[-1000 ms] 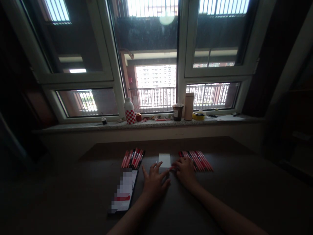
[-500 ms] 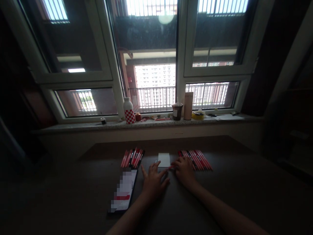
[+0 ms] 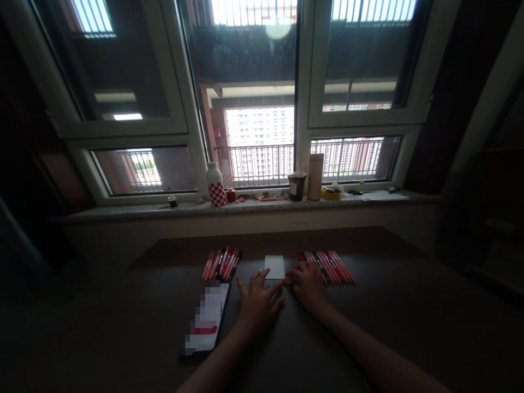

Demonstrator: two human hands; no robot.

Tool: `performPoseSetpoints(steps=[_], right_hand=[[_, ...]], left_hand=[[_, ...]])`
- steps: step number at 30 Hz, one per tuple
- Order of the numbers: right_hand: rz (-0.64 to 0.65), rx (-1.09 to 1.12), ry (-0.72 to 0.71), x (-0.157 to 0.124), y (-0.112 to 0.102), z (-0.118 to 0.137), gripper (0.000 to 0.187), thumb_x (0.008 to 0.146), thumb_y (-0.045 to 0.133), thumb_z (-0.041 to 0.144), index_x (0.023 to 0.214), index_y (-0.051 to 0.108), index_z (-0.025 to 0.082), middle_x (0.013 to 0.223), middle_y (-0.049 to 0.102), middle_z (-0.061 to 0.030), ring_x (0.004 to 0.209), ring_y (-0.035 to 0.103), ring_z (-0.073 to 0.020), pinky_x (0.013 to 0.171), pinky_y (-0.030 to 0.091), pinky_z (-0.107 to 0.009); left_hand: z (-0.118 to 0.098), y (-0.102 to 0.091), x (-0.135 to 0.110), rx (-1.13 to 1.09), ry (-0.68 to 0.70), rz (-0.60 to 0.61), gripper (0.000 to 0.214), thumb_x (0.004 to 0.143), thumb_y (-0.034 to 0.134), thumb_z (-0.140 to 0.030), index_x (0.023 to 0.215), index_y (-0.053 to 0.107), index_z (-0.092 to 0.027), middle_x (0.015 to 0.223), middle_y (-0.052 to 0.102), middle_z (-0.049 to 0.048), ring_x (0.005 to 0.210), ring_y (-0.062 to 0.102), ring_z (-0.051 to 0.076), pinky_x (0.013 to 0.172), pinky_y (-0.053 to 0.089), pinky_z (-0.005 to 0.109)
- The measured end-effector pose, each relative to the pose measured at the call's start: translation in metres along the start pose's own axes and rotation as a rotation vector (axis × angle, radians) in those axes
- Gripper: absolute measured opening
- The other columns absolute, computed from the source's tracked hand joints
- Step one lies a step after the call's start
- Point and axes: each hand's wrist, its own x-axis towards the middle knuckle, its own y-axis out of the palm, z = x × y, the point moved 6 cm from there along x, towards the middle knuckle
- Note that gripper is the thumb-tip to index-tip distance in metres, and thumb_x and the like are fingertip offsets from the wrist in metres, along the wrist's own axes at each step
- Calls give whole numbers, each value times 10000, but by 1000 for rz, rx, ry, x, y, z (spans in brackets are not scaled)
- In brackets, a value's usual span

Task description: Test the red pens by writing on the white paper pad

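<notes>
My right hand (image 3: 309, 285) has its fingers closed on a slim red pen (image 3: 286, 280), most of which the fingers hide. To its left, my left hand (image 3: 254, 305) lies low over the table with fingers spread, its index fingertip at the pen's left end. Just beyond the hands is a small white square pad of paper (image 3: 274, 266). A row of red and black pens (image 3: 221, 264) lies left of the pad. Another row of pens (image 3: 334, 267) lies on the right, partly behind my right hand.
A phone (image 3: 208, 319) with a lit, blurred-out screen lies left of my left forearm on the dark table (image 3: 123, 327). On the windowsill (image 3: 188, 210) stand a red-checked white bottle (image 3: 216, 188), a drink cup (image 3: 297, 186) and a tan cylinder (image 3: 315, 177).
</notes>
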Motion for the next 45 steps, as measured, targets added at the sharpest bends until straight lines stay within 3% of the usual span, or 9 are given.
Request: performPoseSetpoints(steps=[6, 13, 25, 40, 45], right_hand=[[8, -21, 4, 0, 0, 0, 294, 758, 557, 72, 901, 709, 279, 1004, 631, -30, 1057, 441, -242, 1003, 184, -427], [-11, 20, 16, 1, -1, -2, 320, 728, 520, 43, 860, 706, 267, 980, 638, -36, 1036, 437, -252, 993, 204, -432], [30, 39, -34, -1, 0, 3, 343, 673, 501, 9, 842, 685, 245, 999, 637, -28, 1070, 416, -252, 989, 203, -414], [115, 140, -121, -2, 11, 4, 237, 702, 595, 66, 797, 690, 261, 1051, 605, -6, 1112, 381, -238, 953, 235, -377], [98, 130, -111, -1, 9, 3, 307, 727, 553, 33, 852, 703, 269, 1067, 599, -22, 1088, 411, -227, 942, 257, -369]], left_hand=[[-1, -6, 1, -8, -24, 9, 376, 826, 535, -481, 1200, 558, -447, 1432, 414, 19, 1302, 354, 302, 1046, -68, 719], [0, -12, 0, -39, -51, -36, 225, 836, 531, -422, 1012, 651, -349, 1315, 510, 26, 1261, 409, 263, 1076, -40, 688], [2, -7, 1, -19, -52, -11, 266, 841, 509, -482, 1051, 641, -385, 1365, 478, 43, 1288, 379, 277, 1049, -65, 713], [2, -4, 1, 17, -73, 3, 288, 872, 458, -474, 1112, 611, -432, 1396, 458, 42, 1301, 367, 276, 1032, -37, 732], [4, -2, 1, 20, -69, -7, 283, 871, 463, -471, 1111, 610, -441, 1396, 461, 38, 1303, 366, 275, 1027, -23, 739]])
